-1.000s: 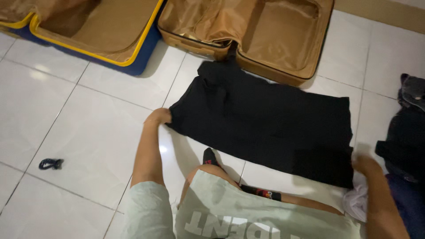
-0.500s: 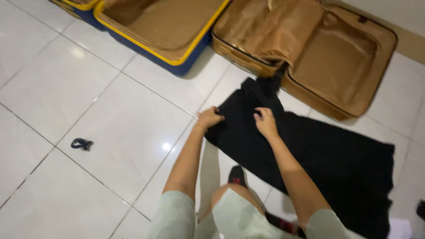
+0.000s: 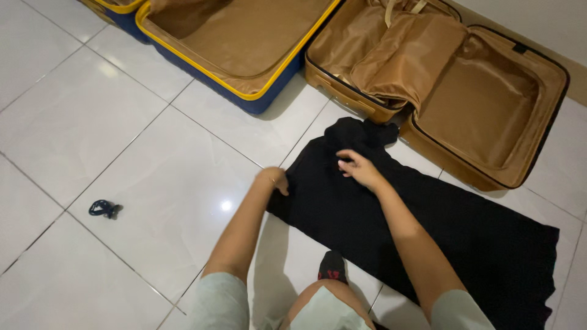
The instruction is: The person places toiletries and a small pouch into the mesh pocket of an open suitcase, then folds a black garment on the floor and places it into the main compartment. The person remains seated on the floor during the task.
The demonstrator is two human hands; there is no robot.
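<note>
Both bare arms reach forward and down from pale green short sleeves. The left hand is curled knuckles-up at the near left edge of the flat black cloth garment, pinching it. The right hand lies palm-down on that garment, fingers spread toward its far end.

Two open suitcases, one black garment, one dark band

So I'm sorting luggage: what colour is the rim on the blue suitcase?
Yellow, running round the open blue suitcase; the head view shows it.
</note>
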